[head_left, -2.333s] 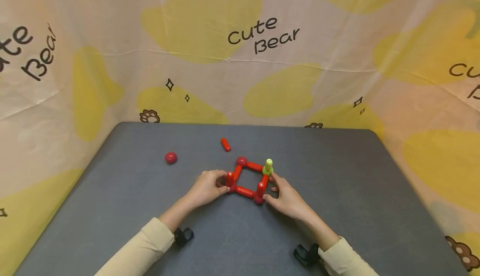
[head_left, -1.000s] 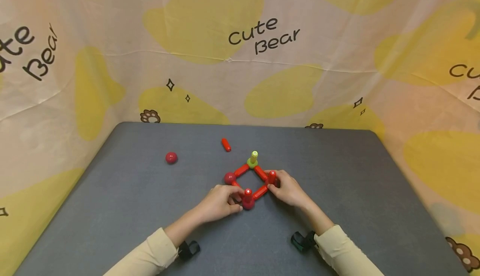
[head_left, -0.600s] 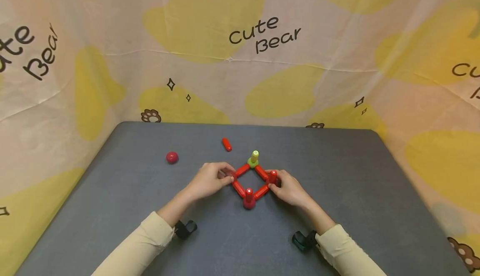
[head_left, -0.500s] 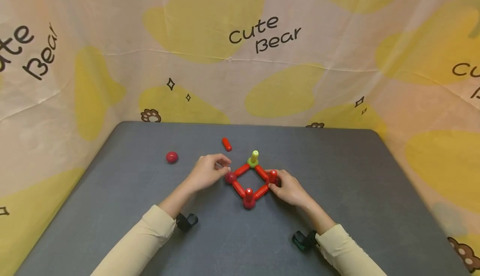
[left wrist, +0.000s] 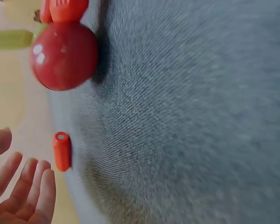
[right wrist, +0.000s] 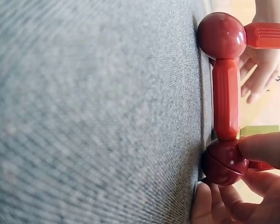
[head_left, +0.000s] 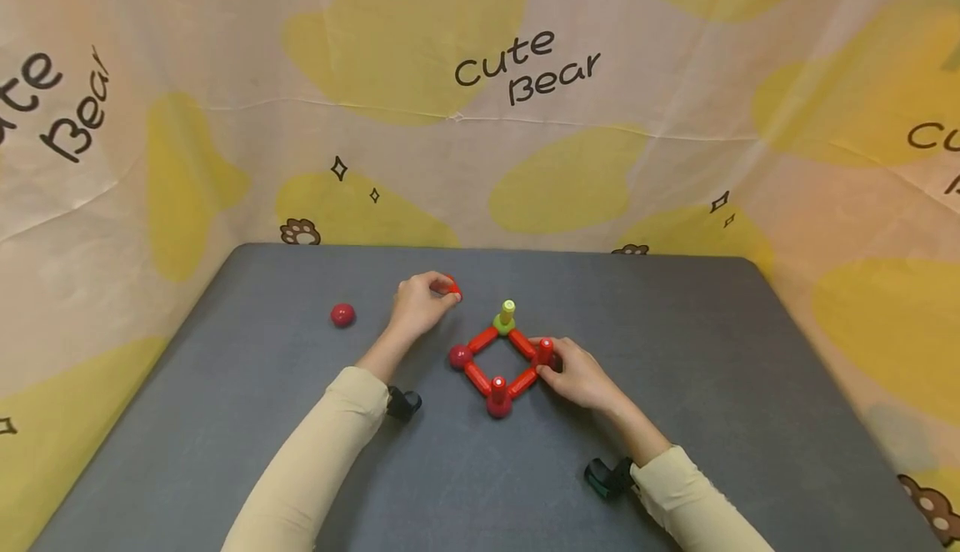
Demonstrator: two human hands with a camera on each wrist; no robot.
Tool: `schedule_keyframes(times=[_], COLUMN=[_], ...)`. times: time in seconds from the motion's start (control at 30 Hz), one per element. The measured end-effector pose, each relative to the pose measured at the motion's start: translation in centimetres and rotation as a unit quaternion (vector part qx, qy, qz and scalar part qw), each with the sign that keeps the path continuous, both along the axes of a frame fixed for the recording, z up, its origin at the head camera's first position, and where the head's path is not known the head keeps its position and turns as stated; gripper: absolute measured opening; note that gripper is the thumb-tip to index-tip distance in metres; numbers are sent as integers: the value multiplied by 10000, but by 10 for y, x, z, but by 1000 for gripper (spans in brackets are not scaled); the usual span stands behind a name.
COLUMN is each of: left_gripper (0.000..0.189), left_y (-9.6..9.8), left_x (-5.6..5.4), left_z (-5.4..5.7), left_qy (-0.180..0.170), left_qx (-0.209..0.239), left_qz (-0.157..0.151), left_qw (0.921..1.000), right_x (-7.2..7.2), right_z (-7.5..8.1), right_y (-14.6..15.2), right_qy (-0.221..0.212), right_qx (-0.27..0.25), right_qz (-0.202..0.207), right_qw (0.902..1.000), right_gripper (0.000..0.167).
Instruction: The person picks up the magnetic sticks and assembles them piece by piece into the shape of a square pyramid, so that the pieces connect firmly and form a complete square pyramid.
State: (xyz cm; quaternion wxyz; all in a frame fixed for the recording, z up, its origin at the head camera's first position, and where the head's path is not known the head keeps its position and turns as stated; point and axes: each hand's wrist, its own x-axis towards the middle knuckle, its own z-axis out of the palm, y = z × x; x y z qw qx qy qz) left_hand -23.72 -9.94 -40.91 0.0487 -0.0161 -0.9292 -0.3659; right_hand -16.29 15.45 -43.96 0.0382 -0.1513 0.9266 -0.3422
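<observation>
My left hand (head_left: pixel 422 303) is over a loose red rod (left wrist: pixel 62 151) at the back of the table, thumb and fingers spread around it; in the left wrist view the fingers show apart from the rod. With thumb and fingers my right hand (head_left: pixel 576 375) grips the red ball (right wrist: pixel 225 161) at the right corner of a square frame. Red rods (head_left: pixel 477 378) form its sides. A red ball (head_left: pixel 461 357) sits at the left corner, another red ball (head_left: pixel 498 406) with an upright rod in front, and a green ball (head_left: pixel 504 324) with a yellow-green upright rod behind.
A single red ball (head_left: pixel 342 315) lies on the grey table (head_left: pixel 262 419), left of the left hand. Printed cloth (head_left: pixel 420 143) hangs behind and along both sides. A black wrist mount (head_left: pixel 606 479) sits at the right cuff, a matching one at the left.
The frame has been turned, its green corner now at the back. My left hand has left the left ball and moved back to the loose rod. The right hand stays on its corner.
</observation>
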Motion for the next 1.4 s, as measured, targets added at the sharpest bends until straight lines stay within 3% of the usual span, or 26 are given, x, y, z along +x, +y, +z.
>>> schedule_keyframes(times=[0.13,0.33,0.53,0.7,0.87,1.13,1.4], left_gripper=[28,41,56,55,46,35,36], left_y=[1,3,6,9,11,11,11], left_x=[-10,-22,-31,-37,-39,-38,-36], left_z=[-5,-9,-11,-19,-24,-21,-20], left_qy=[-176,-430,-697,-681,-695,-857,-853], left_qx=[-38,-198,-454,-706,-834,-874,-875], left_qz=[328,575,679,732,710,541,439], left_qw=[9993,9972,9942,9925,9915,9910,9915], right_x=[1,0,-1,-1,1,1,4], right_z=[1,2,2,2,3,1,1], right_y=[-1,0,1,0,-1,0,0], right_qy=[-116,-197,-107,-163,-165,-103,383], right_qx=[-59,-62,-39,-32,-42,-25,-203], right_qz=[22,-1,22,-37,-50,-60,81], right_qw=[9999,9998,9999,9999,9998,9999,9990], right_gripper=[39,39,38,39,40,39,38])
